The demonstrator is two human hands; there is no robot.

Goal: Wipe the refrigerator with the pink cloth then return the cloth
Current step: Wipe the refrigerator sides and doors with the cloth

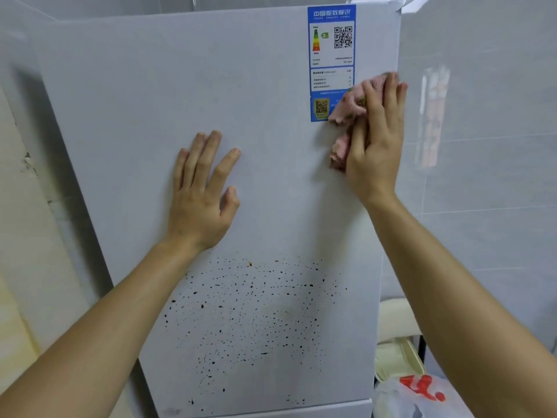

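**The spots are down below my hands**

I see my right hand (375, 140) up high, near the right edge of the refrigerator (150, 101). Its fingers are straight and flat, and they press the pink cloth (349, 107) against the door. The cloth is bunched up under the fingers and sticks out on the left side of the hand. It covers the bottom corner of the blue sticker (330, 40).

My left hand (202, 191) is lower and to the left of my right hand. It lies flat on the door with the fingers spread, and it holds nothing. I think it is just steadying me.

The dark spots (256, 312) are the dirty part. They start just under my left wrist and spread wide, side to side and down the door. They are well below the cloth. So I think the cloth hand has to go down and a bit left to reach them. None of that patch looks wiped yet.
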